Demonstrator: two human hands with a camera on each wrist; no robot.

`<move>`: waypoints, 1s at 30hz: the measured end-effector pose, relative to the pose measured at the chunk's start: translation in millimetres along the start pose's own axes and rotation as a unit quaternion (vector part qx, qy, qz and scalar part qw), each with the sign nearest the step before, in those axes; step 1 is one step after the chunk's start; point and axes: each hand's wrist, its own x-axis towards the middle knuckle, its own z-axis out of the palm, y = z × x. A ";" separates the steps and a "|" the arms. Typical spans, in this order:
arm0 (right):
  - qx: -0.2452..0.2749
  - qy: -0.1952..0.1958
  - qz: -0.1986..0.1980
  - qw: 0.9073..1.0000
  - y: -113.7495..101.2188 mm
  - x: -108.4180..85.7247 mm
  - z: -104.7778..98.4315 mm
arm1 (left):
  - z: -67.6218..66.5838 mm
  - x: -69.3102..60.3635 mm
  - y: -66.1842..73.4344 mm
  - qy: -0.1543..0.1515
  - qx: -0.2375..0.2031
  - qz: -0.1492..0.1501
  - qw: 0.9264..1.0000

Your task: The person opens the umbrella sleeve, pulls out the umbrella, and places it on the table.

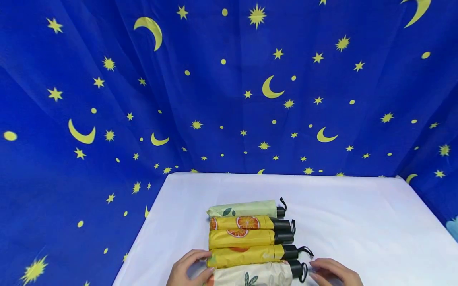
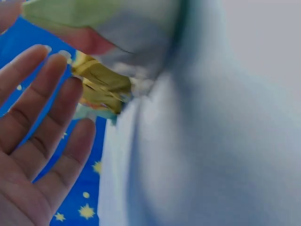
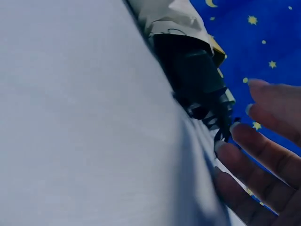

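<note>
Here, the cream umbrella (image 1: 266, 275) lies on the bench (image 1: 361, 222), with three yellow umbrellas (image 1: 255, 239) and a green one (image 1: 254, 208) rowed beyond it. Just at its tip is the left hand (image 1: 180, 272), grip apart; beside its black handle (image 1: 296, 269) is the right hand (image 1: 341, 272), grip likewise apart.
</note>
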 end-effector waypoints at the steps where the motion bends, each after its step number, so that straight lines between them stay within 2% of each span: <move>1: -0.002 -0.004 -0.009 1.000 2.3 -0.6 0.2 | -0.2 -1.3 -1.4 0.000 0.000 -0.002 1.000; 7: -0.030 -0.014 -0.071 0.997 12.7 -2.9 3.3 | -0.7 -12.7 -7.3 0.012 -0.005 -0.037 0.999; 10: -0.035 -0.027 -0.086 0.995 13.8 -5.6 5.0 | -1.5 -20.4 -12.3 0.008 -0.008 -0.030 0.999; 13: -0.052 -0.038 -0.087 0.994 12.4 -8.0 5.7 | -3.2 -26.3 -19.1 -0.027 -0.007 -0.006 1.000; 17: -0.046 -0.073 -0.043 0.995 8.1 -9.3 5.5 | -5.4 -30.2 -27.3 -0.083 -0.024 0.014 0.996; 20: -0.037 -0.103 -0.023 0.994 6.5 -8.2 6.8 | -5.8 -31.7 -30.7 -0.111 -0.043 0.015 0.993; 23: -0.038 -0.115 -0.036 0.992 7.8 -6.7 9.6 | -4.8 -33.0 -31.1 -0.123 -0.053 0.007 0.991; 26: -0.044 -0.096 -0.071 0.992 10.5 -5.3 12.9 | -2.6 -32.6 -28.8 -0.121 -0.055 -0.007 0.991; 30: -0.047 -0.056 -0.111 0.991 11.1 -3.0 17.6 | -0.2 -31.1 -25.2 -0.102 -0.045 -0.024 0.993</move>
